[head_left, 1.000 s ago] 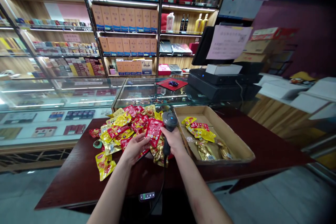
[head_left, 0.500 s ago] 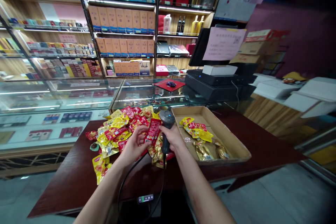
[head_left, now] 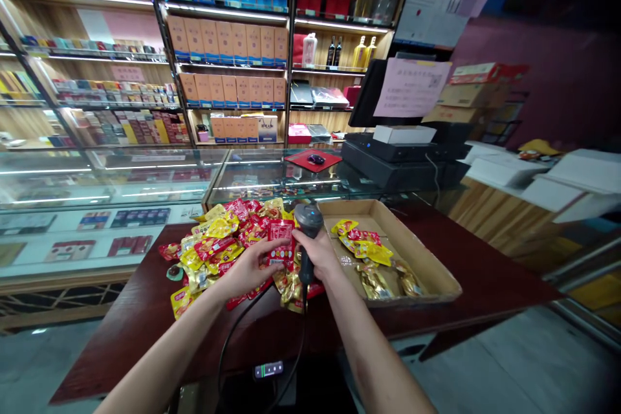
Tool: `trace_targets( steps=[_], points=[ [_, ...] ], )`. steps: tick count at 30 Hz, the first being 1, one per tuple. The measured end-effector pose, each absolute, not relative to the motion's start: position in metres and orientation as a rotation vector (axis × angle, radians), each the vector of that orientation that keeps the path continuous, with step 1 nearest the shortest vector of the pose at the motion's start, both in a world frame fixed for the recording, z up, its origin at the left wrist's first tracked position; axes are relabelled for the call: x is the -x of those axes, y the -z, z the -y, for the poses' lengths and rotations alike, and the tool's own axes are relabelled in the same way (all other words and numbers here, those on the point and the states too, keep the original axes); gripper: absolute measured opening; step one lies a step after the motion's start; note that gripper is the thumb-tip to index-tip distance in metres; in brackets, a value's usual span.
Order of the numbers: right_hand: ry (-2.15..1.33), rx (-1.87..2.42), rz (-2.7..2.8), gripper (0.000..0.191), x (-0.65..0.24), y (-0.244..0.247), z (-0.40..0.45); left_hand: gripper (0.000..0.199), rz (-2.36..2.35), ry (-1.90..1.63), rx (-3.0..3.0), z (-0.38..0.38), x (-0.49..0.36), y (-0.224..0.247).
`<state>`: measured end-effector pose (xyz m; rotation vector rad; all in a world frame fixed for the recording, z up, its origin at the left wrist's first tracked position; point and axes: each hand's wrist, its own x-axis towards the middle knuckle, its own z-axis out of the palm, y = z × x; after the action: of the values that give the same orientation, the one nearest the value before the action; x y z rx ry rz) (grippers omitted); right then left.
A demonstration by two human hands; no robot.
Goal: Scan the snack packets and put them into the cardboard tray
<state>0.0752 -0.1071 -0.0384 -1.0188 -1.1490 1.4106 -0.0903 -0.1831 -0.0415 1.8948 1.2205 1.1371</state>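
R hand round scanner, L on pkt

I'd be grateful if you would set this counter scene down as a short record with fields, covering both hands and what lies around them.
Left hand: holds a red foil packet
Right hand: grips a handheld barcode scanner
Scanner head: beside the packet
Pile: loose red, yellow and gold packets on a dark red table
Right of the scanner: a cardboard tray holding yellow, red and gold packets
Behind: a glass display counter, shelves of boxed goods
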Motion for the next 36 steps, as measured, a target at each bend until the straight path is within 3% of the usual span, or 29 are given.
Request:
trace_targets(
  steps=[5, 13, 23, 36],
  points=[
    [-1.506, 0.974, 1.168, 0.029, -0.087, 0.03, 0.13, 0.052, -1.262, -1.187, -1.964, 0.157, 0.102, 0.057],
    [-1.952, 0.915, 1.042, 0.035, -0.105, 0.042, 0.185, 0.057, -1.272, -1.147, -2.061, 0.131, 0.096, 0.084],
    [-1.932, 0.818, 1.069, 0.04, -0.115, 0.04, 0.229, 0.059, -1.346, -1.07, -2.167, 0.118, 0.097, 0.088],
    [-1.954, 0.864, 1.048, 0.045, -0.108, 0.043, 0.221, 0.06, -1.378, -1.05, -2.143, 0.119, 0.093, 0.087]
  ],
)
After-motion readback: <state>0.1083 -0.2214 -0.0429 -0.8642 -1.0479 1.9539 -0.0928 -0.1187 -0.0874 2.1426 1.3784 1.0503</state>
